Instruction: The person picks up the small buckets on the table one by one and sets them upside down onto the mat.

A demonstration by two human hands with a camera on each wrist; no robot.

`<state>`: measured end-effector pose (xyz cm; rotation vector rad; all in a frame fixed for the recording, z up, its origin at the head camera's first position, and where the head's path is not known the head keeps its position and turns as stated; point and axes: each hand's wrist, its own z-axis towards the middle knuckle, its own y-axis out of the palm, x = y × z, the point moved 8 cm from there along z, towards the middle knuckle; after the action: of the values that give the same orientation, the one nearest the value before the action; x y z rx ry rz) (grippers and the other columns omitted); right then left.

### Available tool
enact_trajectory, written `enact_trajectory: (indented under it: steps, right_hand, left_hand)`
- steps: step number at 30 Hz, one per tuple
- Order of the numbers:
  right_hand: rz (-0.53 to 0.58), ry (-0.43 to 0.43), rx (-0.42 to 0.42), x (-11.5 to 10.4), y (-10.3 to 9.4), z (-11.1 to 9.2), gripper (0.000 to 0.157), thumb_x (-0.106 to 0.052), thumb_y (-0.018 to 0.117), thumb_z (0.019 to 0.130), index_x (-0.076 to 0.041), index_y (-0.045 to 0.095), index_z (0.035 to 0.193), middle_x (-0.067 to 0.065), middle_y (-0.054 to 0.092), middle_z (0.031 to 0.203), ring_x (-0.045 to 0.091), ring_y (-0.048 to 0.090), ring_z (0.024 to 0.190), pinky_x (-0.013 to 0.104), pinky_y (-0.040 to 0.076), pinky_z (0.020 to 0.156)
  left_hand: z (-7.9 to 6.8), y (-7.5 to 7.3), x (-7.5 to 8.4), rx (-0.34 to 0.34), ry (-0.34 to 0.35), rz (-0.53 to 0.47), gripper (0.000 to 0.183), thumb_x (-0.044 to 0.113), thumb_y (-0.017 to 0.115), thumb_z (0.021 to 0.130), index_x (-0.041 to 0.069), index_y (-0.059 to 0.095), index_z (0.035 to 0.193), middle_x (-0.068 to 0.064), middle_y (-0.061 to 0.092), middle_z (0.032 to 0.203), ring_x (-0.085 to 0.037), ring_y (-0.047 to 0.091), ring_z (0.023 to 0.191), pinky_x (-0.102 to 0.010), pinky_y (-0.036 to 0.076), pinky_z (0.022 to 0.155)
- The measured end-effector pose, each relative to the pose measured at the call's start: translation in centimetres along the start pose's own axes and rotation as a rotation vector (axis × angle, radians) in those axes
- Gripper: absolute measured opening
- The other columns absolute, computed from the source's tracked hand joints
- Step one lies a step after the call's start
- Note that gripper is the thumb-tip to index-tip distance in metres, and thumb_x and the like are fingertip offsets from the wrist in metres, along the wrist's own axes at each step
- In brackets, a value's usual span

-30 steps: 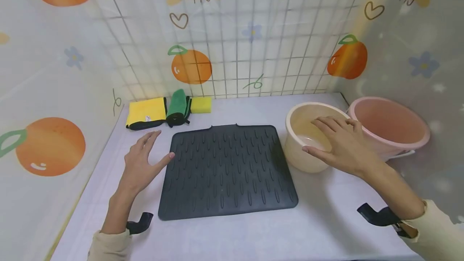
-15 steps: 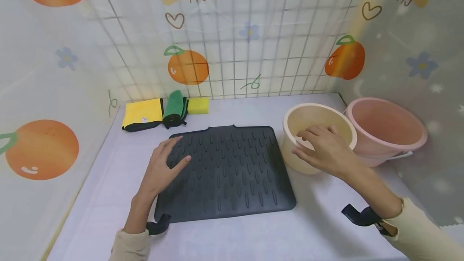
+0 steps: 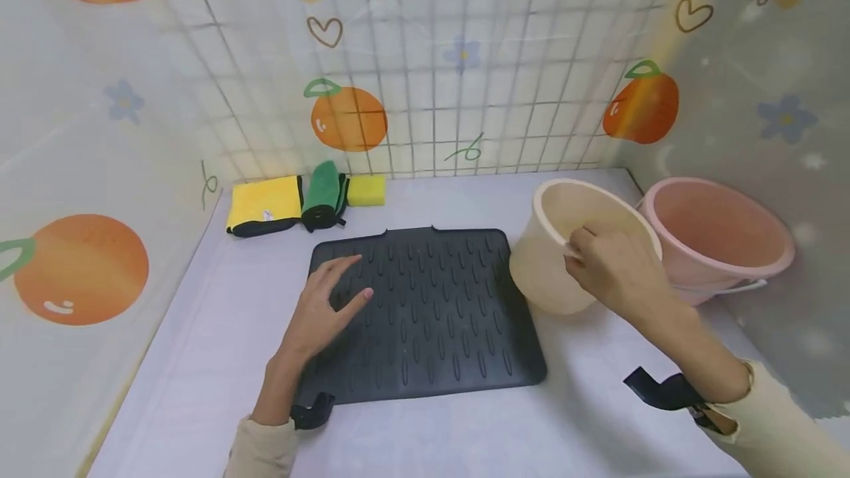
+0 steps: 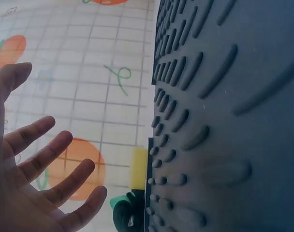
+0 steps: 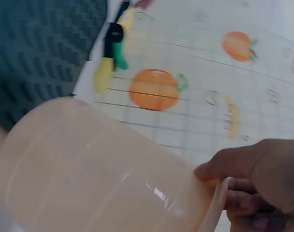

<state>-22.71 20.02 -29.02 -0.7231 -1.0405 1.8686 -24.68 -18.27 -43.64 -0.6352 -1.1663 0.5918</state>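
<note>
My right hand grips the near rim of a cream plastic bucket, which leans to one side. In the right wrist view the thumb lies on the bucket's outer wall and the fingers curl over the rim to the inside. Over the left part of a black ribbed mat hovers my left hand, fingers spread and holding nothing. The left wrist view has that hand apart from the mat's ribbed surface.
A pink bucket with a white handle stands right of the cream one. Along the back left lie a yellow cloth, a rolled green cloth and a yellow sponge. A printed curtain over a wire grid closes the back.
My right hand has come down from over the cream bucket and taken hold of its rim, and the bucket has tilted. My left hand has moved right, over the mat.
</note>
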Motion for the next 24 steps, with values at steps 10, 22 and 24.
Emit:
enact_trajectory:
  steps: [10, 22, 24]
  right_hand:
    - [0.367, 0.152, 0.239, 0.8, -5.3, -0.3, 0.019, -0.004, 0.088, 0.072, -0.001, 0.076, 0.087, 0.005, 0.069, 0.074, 0.003, 0.056, 0.058, 0.008, 0.043, 0.054]
    - [0.722, 0.326, 0.274, -0.4, -2.3, -0.8, 0.022, -0.005, 0.083, 0.081, 0.001, 0.076, 0.101, 0.009, 0.068, 0.090, 0.014, 0.061, 0.063, 0.020, 0.056, 0.059]
    - [0.748, 0.339, 0.298, -0.6, -1.8, -0.7, 0.022, -0.004, 0.083, 0.081, 0.001, 0.076, 0.102, 0.008, 0.067, 0.089, 0.014, 0.060, 0.064, 0.020, 0.056, 0.059]
  left_hand:
    - [1.2, 1.0, 2.8, -0.012, 0.077, -0.240, 0.068, 0.046, 0.070, 0.092, 0.038, 0.039, 0.152, 0.006, 0.038, 0.152, -0.024, 0.040, 0.135, -0.057, 0.036, 0.108]
    - [3.1, 3.9, 9.5, -0.088, 0.219, -0.634, 0.102, 0.066, 0.071, 0.081, 0.037, 0.013, 0.160, 0.010, 0.009, 0.164, -0.035, 0.024, 0.146, -0.061, 0.041, 0.103]
    - [3.3, 4.4, 10.1, -0.085, 0.238, -0.689, 0.107, 0.069, 0.071, 0.079, 0.036, 0.010, 0.161, 0.009, 0.003, 0.164, -0.034, 0.021, 0.147, -0.062, 0.043, 0.100]
